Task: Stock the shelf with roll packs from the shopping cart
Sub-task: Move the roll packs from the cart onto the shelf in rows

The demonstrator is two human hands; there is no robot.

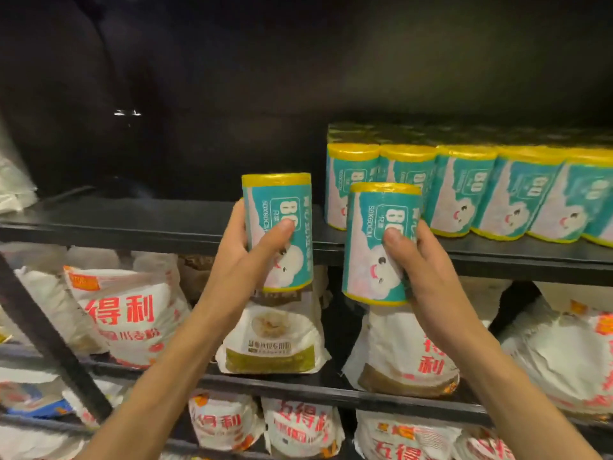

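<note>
1. A teal-and-white roll pack with yellow ends is held upright in front of the black shelf edge.
2. A matching second pack is held upright just right of it, slightly lower.
3. A row of stocked packs is stood on the shelf's right part, perhaps several deep.

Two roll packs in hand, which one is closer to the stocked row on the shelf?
The roll pack in the right hand: it overlaps the leftmost pack of the shelf row. The roll pack in the left hand is out over the bare stretch of shelf.
</note>
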